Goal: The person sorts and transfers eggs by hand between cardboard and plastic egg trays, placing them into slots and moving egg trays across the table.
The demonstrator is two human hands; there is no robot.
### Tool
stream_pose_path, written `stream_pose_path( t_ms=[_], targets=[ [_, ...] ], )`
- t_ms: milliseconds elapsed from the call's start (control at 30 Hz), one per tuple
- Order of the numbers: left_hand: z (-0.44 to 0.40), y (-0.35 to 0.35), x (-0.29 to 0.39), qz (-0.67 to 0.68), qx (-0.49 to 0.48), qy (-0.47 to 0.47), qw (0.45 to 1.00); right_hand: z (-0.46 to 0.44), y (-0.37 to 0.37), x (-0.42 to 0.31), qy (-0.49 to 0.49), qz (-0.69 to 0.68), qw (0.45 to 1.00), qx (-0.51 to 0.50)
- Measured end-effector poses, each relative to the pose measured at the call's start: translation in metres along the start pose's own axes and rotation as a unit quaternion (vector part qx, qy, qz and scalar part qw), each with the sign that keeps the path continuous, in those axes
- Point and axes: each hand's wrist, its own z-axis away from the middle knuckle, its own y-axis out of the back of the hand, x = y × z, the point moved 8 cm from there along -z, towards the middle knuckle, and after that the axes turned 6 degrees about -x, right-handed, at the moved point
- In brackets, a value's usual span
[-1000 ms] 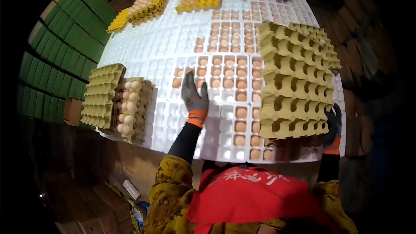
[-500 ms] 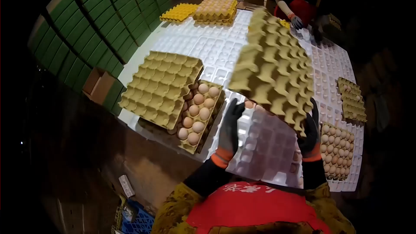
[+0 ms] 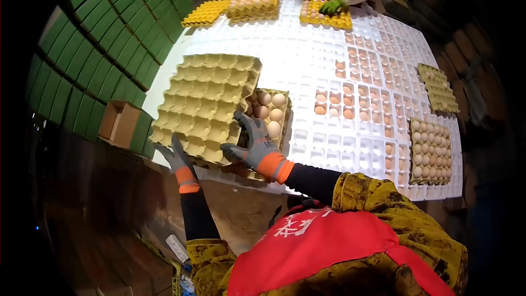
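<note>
An egg-free pulp tray [image 3: 205,104] lies on a stack at the left of the white table. My left hand [image 3: 178,159], in a grey and orange glove, holds its near left edge. On its right edge is my right hand [image 3: 255,142], thumb and fingers round the rim. Part of a pulp tray of eggs [image 3: 273,111] shows just beyond my right hand, partly under the stack. White moulded trays [image 3: 312,145] cover the table, some cells with brown eggs [image 3: 334,104].
Green boxes [image 3: 82,49] are stacked at the left, beside an open carton [image 3: 119,123]. A full egg tray [image 3: 430,151] and another pulp tray [image 3: 437,89] lie at the right. Across the table, a co-worker's gloved hands touch a yellow tray [image 3: 326,15].
Both hands have moved left with the pulp tray, which was over the table's middle and now tops the left stack. The co-worker's hands are now at the yellow tray.
</note>
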Motion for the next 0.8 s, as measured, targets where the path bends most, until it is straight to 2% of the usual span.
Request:
stream_pose_path(
  t_ms=[67, 100, 133, 233, 300, 333, 400, 433, 467, 500, 533, 600, 667, 733, 800],
  targets=[
    [0.005, -0.012, 0.010, 0.090, -0.037, 0.006, 0.995, -0.003, 0.016, -0.007, 0.029, 0.034, 0.998, -0.035],
    [0.017, -0.023, 0.022, 0.150, -0.066, 0.003, 0.986, -0.005, 0.017, -0.002, 0.019, -0.026, 0.999, -0.043],
    [0.033, -0.031, 0.034, 0.180, -0.032, 0.067, 0.981, -0.007, 0.019, 0.000, 0.016, -0.053, 0.997, -0.047],
    [0.021, -0.025, 0.015, 0.147, -0.018, 0.018, 0.989, -0.013, 0.024, -0.007, 0.006, -0.017, 0.999, -0.039],
    [0.013, -0.022, 0.014, 0.127, -0.026, -0.011, 0.991, -0.017, 0.030, -0.014, 0.052, 0.005, 0.999, -0.002],
    [0.012, -0.025, 0.019, 0.122, 0.002, -0.012, 0.992, -0.017, 0.034, -0.021, 0.080, 0.038, 0.996, 0.024],
    [0.016, -0.024, 0.030, 0.107, 0.063, -0.010, 0.992, -0.024, 0.034, -0.005, 0.003, 0.069, 0.996, -0.048],
    [0.005, -0.023, -0.001, 0.142, 0.027, 0.051, 0.988, -0.025, 0.036, 0.006, -0.047, 0.077, 0.992, -0.086],
    [-0.008, -0.017, -0.015, 0.035, -0.025, -0.020, 0.999, -0.024, 0.037, 0.016, -0.092, 0.086, 0.984, -0.123],
    [-0.016, -0.009, -0.034, -0.067, -0.075, -0.093, 0.991, -0.022, 0.025, 0.036, -0.055, 0.076, 0.988, -0.126],
    [-0.013, -0.009, -0.038, -0.127, -0.090, -0.119, 0.981, -0.014, 0.023, 0.040, -0.021, 0.076, 0.991, -0.107],
    [-0.008, -0.001, -0.039, -0.135, -0.094, -0.087, 0.982, 0.007, 0.021, 0.043, -0.047, -0.001, 0.982, -0.184],
    [-0.005, 0.003, -0.038, -0.070, -0.108, -0.029, 0.991, 0.041, 0.026, 0.049, 0.018, -0.018, 0.991, -0.133],
    [0.003, 0.005, -0.031, 0.050, -0.112, 0.070, 0.990, 0.076, 0.061, 0.046, 0.014, -0.042, 0.987, -0.153],
    [0.019, 0.005, -0.027, 0.137, -0.107, 0.174, 0.969, 0.114, 0.107, 0.055, -0.032, -0.021, 0.986, -0.162]
  ],
)
